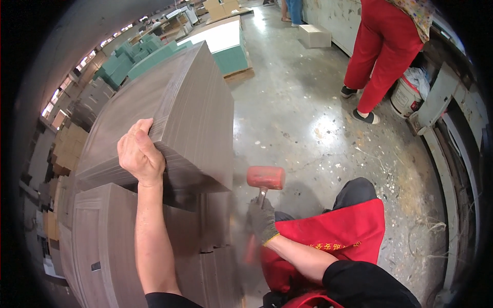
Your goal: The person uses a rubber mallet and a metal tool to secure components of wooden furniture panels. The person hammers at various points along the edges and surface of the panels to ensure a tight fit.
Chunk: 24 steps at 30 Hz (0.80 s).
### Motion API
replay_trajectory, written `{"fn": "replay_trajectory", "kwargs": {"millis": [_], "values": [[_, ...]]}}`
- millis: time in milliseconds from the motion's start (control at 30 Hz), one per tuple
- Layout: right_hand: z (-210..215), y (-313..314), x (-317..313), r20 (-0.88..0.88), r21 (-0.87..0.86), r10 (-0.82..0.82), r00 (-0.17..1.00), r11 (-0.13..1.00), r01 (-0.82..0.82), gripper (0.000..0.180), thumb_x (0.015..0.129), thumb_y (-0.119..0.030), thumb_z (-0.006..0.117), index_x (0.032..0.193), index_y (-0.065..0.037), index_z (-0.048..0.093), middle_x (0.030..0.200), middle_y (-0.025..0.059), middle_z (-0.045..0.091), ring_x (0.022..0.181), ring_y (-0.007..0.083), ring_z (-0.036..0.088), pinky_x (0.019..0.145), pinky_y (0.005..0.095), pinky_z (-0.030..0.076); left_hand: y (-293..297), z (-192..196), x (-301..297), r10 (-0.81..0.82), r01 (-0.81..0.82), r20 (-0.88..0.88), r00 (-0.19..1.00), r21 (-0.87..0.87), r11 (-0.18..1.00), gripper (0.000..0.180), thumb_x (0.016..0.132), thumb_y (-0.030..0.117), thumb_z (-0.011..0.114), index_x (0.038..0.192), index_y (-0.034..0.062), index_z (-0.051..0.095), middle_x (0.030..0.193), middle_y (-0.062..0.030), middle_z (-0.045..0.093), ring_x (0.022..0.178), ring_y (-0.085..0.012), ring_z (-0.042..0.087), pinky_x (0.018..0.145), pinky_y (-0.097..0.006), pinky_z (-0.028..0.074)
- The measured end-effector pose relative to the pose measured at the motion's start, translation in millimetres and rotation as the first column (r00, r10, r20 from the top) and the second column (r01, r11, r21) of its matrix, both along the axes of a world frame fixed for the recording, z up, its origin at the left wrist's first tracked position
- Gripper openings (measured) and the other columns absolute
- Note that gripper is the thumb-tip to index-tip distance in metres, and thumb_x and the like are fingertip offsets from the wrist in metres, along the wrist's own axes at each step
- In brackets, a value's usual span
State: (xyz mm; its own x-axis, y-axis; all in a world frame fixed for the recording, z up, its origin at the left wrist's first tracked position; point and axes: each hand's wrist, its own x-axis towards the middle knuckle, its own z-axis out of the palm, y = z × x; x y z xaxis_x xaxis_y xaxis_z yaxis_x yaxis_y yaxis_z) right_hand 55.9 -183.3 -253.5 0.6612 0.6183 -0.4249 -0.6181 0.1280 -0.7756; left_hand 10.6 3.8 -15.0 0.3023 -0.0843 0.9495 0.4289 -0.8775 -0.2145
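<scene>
The left hand (139, 154) is bare, its fingers curled together and clamped over the near corner of a thick stack of grey sheets (174, 118), which sits tilted on a lower pile of the same grey sheets (128, 246). Judging by the grip, the hand should keep that corner pinned so the stack does not slide while the edge is tapped. To the right, the gloved right hand (263, 219) has its fingers wrapped tightly round the handle of a red rubber mallet (265, 177), whose head hangs just beside the stack's right face, close to its lower edge. Light, square blows low on that face seem best for evening the sheets without denting them, with the left thumb kept back from the struck side. Below the mallet lies the person's red apron (334, 236). Further right, across the bare concrete floor (308, 118), another person in red trousers (377, 56) stands near a white bucket (404, 97), well apart from the swing. Green stacks (228, 51) sit behind.
</scene>
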Motion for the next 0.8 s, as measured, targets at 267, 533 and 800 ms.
{"fn": "replay_trajectory", "kwargs": {"millis": [267,533,800], "values": [[-6,5,-7,0.293,-0.139,0.173,0.94,0.981,-0.138,0.017,0.093,-0.021,0.051,0.097,-0.005,0.055,0.073,0.0117,0.058,0.06,0.026,0.057,0.056,0.041,0.046,4,-3,-6,0.002,-0.002,-0.022,1.0,-0.021,1.0,0.044,0.104,0.021,0.036,0.089,0.0004,0.071,0.09,-0.0103,0.072,0.086,-0.0257,0.067,0.082,-0.035,0.047],[-23,7,0,0.423,-0.152,0.249,0.871,0.967,-0.202,0.018,0.092,-0.021,0.057,0.1,-0.008,0.047,0.066,0.0034,0.049,0.05,0.0144,0.051,0.041,0.0291,0.042,5,-1,2,-0.005,0.005,-0.008,1.0,0.003,1.0,0.041,0.102,0.019,0.037,0.087,-0.0002,0.071,0.089,-0.0106,0.071,0.084,-0.0267,0.067,0.079,-0.035,0.047],[13,-5,14,0.203,-0.067,0.291,0.935,0.957,-0.283,0.011,0.095,-0.019,0.05,0.093,-0.008,0.053,0.069,0.0009,0.05,0.058,0.014,0.05,0.053,0.0299,0.045,5,1,-9,-0.015,0.015,0.0,1.0,0.021,1.0,0.029,0.093,0.01,0.043,0.084,0.0015,0.069,0.084,-0.0113,0.069,0.08,-0.0272,0.067,0.074,-0.037,0.046]]}}
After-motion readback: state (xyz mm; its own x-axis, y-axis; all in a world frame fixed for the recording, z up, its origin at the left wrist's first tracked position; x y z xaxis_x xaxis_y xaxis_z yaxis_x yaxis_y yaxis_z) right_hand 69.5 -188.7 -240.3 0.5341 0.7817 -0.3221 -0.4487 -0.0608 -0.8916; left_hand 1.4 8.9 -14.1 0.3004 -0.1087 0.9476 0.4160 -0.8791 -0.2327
